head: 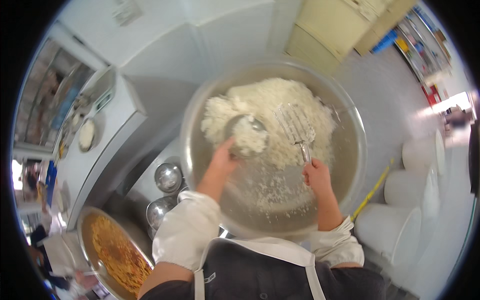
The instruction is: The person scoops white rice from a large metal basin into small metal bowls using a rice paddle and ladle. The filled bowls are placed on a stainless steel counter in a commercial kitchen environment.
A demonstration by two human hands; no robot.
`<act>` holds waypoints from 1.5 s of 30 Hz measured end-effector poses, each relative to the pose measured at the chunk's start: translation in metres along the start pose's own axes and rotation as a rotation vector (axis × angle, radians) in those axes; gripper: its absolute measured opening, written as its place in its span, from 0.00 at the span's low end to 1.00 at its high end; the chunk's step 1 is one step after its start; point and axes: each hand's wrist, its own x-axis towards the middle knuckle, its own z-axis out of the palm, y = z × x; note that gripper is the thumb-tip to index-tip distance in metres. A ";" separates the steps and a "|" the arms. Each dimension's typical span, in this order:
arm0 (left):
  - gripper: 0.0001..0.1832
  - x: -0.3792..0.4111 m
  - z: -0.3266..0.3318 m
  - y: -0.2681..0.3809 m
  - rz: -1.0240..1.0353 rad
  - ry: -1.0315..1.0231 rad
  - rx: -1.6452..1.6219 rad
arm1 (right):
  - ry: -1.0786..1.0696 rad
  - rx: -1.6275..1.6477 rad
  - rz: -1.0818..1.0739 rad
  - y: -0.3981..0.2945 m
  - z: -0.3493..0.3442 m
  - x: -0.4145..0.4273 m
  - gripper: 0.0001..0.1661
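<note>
Cooked white rice (277, 90) is heaped in a wide, deep metal basin (354, 150) before me, with loose grains over its near bottom. My left hand (226, 155) grips the rim of a small metal bowl (228, 129) that has some rice in it, over the left part of the heap. In my right hand (315, 172) is the handle of a slotted metal turner (294, 122); its blade has rice stuck on it and lies over the middle of the heap.
Several empty metal bowls (168, 177) stand left of the basin. A large pan (84, 228) of reddish-brown food is at lower left. On the left counter (112, 123) sit a scale (104, 99) and a bowl of rice (87, 135). White buckets (386, 232) stand at right.
</note>
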 end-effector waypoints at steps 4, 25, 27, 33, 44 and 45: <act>0.27 -0.028 -0.024 0.015 0.028 0.094 0.026 | -0.258 0.003 0.482 0.086 -0.064 0.018 0.10; 0.33 -0.046 -0.036 -0.020 -0.013 0.035 0.144 | -0.189 0.275 0.288 0.125 0.005 0.046 0.13; 0.37 -0.044 -0.003 -0.026 0.015 0.091 0.314 | -0.179 0.245 0.208 0.102 -0.005 0.028 0.12; 0.36 -0.030 0.064 -0.038 0.014 0.011 0.467 | 0.016 0.067 -0.283 0.056 0.009 -0.006 0.12; 0.34 -0.042 0.062 -0.037 0.146 -0.104 0.275 | -0.022 -0.074 -0.308 0.010 0.023 -0.029 0.12; 0.33 -0.044 0.059 -0.037 0.144 -0.092 0.260 | -0.083 -0.017 -0.258 0.010 0.022 -0.028 0.12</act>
